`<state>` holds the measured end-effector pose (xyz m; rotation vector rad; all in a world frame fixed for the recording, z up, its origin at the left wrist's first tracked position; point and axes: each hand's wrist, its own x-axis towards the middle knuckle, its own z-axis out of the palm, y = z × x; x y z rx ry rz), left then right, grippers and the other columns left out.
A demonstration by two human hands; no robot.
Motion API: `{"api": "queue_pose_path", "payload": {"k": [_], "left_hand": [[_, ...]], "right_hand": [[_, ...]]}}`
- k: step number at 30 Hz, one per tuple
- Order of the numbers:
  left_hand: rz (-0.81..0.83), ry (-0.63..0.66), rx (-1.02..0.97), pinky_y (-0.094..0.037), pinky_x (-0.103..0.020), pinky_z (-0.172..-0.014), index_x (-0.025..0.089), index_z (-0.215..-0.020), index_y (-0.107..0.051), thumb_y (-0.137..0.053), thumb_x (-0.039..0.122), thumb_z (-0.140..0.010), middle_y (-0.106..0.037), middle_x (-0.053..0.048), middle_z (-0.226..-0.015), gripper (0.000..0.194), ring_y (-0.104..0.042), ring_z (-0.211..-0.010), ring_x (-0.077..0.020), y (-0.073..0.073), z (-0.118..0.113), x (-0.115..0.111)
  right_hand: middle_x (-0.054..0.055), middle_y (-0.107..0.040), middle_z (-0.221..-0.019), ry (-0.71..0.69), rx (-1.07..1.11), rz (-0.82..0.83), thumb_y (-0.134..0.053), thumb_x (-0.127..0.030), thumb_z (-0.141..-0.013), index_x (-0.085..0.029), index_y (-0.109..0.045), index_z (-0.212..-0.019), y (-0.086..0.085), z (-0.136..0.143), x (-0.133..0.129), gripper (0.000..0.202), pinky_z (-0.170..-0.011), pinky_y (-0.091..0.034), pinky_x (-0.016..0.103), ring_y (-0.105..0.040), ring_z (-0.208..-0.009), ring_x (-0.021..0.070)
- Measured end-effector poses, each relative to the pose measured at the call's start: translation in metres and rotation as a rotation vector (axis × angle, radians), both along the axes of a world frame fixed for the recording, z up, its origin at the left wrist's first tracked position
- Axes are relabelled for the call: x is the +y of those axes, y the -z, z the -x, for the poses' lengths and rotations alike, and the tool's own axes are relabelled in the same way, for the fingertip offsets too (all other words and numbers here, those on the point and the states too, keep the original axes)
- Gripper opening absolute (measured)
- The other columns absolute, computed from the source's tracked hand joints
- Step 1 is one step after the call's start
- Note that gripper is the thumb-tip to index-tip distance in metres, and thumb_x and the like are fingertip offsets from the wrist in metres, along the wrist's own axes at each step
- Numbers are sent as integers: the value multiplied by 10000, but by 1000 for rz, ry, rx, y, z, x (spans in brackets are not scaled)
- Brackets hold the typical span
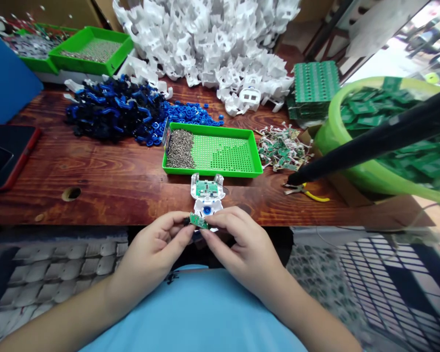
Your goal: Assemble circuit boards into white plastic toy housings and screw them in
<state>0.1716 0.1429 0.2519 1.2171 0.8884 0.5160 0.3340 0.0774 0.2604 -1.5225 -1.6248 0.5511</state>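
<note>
A small green circuit board (198, 221) is pinched between both hands just over the table's front edge. My left hand (165, 239) grips its left end, where a small black part shows at the fingertips. At the board's right end, my right hand (236, 237) closes thumb and finger on it. Right behind the board lies an opened white plastic shell (207, 201) with a blue round piece in it. The shell's far half carries another green circuit board (206, 188). My fingers and the held board hide the shell's near part.
A green tray (220, 172) with small screws stands behind the shell. Blue and black parts (113, 110) lie left; white shells (209, 39) are heaped behind. Wired boards (286, 146), yellow-handled pliers (308, 192), a tub (337, 117) of boards and a black bar (370, 134) are right.
</note>
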Motion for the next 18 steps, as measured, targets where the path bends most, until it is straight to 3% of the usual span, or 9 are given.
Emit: {"api": "queue_pose_path", "payload": {"k": [11, 18], "left_hand": [[165, 47, -85, -496, -129, -810, 240, -1013, -646, -613, 248, -831, -726, 35, -945, 185, -653, -857, -77, -2, -2, 3], [50, 128, 14, -482, -142, -850, 264, -1155, -612, -555, 257, -869, -708, 35, -1061, 292, -650, -917, -96, -4, 0, 4]], "right_hand": [[46, -623, -864, 43, 43, 1, -597, -152, -809, -177, -639, -931, 3, 2, 0, 131, -681, -516, 229, -606, -783, 115], [41, -616, -815, 55, -69, -18, -592, -148, -811, -157, -649, -864, 4, 5, 0, 78, -603, -506, 194, -604, -708, 104]]}}
